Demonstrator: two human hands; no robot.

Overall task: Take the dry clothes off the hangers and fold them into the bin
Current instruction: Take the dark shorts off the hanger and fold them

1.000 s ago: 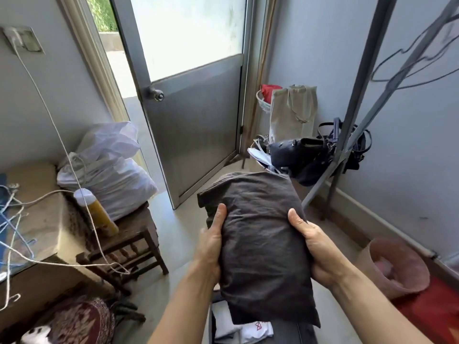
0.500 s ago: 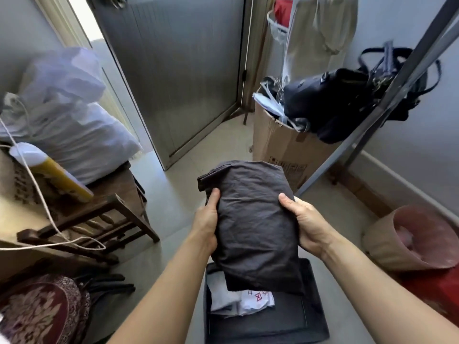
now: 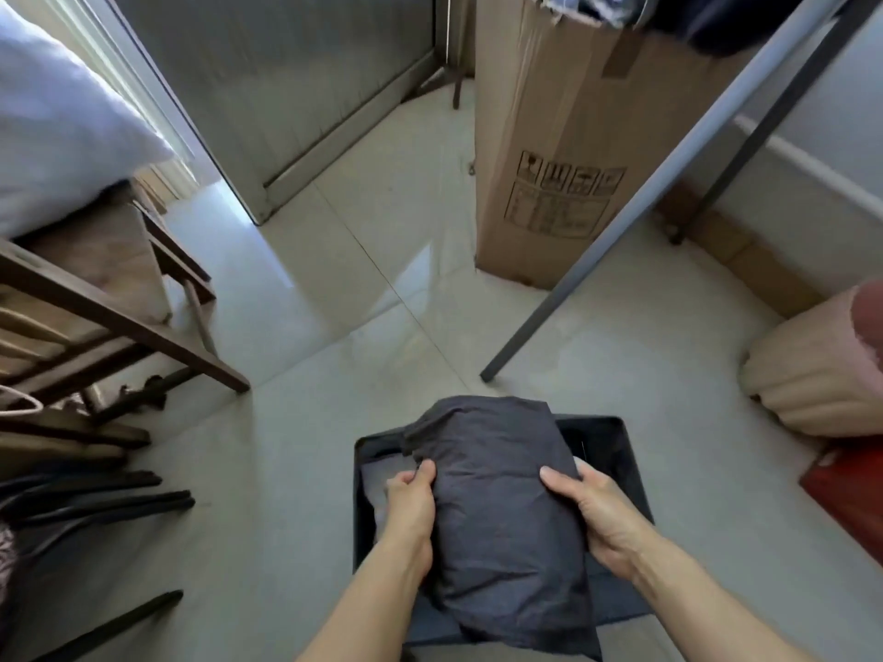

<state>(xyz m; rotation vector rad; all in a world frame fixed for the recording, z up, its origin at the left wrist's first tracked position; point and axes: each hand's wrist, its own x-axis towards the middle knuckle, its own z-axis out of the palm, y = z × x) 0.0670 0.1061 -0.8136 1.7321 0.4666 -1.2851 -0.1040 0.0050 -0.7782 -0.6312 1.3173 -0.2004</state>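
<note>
garment gripped by left hand and right hand.

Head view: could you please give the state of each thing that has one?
bin, open, on the floor.
dark garment, folded, held over the bin.
left hand, grips the dark garment's left edge.
right hand, grips the dark garment's right edge.
cardboard box, upright, top torn open.

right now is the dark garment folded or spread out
Folded: the dark garment is a compact bundle gripped between left hand and right hand.
</note>
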